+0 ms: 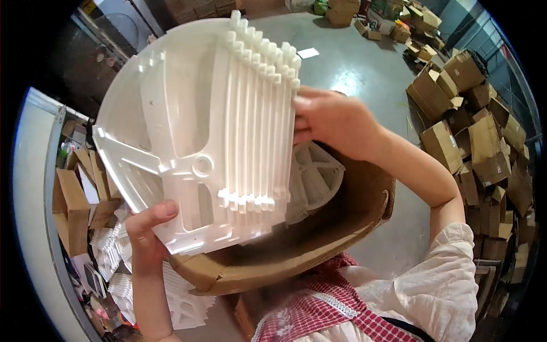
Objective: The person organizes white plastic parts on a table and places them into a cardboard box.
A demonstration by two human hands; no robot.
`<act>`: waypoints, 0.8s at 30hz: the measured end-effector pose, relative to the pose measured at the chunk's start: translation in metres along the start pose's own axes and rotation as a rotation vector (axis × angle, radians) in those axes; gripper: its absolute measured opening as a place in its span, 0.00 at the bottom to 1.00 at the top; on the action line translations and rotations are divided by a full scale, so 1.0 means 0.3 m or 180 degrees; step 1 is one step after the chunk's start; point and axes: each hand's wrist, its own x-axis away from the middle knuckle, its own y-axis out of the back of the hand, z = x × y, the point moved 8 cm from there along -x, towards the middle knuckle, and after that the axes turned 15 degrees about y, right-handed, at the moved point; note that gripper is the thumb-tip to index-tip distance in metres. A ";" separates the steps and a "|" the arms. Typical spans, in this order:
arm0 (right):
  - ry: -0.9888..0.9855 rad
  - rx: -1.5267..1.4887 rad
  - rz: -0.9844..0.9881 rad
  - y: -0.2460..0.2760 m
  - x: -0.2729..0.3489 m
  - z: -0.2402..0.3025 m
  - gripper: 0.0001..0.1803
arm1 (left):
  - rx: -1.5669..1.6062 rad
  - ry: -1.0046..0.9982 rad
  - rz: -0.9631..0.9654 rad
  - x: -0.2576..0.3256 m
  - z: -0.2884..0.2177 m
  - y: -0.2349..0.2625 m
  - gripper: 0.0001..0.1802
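A tilted stack of white, rounded, ribbed plastic panels [245, 137] stands above an open brown cardboard box [319, 251], its lower-left edge clasped by the left hand [147, 228], thumb on its face, the right hand's [342, 122] half-curled fingers at its right side, their grip unclear.

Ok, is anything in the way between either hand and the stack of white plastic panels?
Nothing visible is. The left hand grips the lower left edge of the stack of white plastic panels, and the right hand is against its right side. The open cardboard box shows behind and below the stack, not between.
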 end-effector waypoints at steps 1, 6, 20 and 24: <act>0.0055 -0.0295 -0.0031 0.050 -0.016 -0.007 0.29 | -0.0040 0.0050 0.0060 -0.022 0.013 0.000 0.39; -0.0108 -0.0901 -0.0415 0.174 -0.045 -0.031 0.22 | -0.0391 0.0016 0.0301 -0.137 0.040 -0.013 0.40; 0.0476 -0.0778 -0.0397 0.133 -0.203 0.059 0.21 | -0.0695 -0.0769 0.0079 -0.093 -0.137 0.008 0.33; 0.0253 -0.0678 -0.0672 0.121 -0.211 0.013 0.22 | -0.0490 -0.0466 0.0144 -0.112 -0.077 0.038 0.34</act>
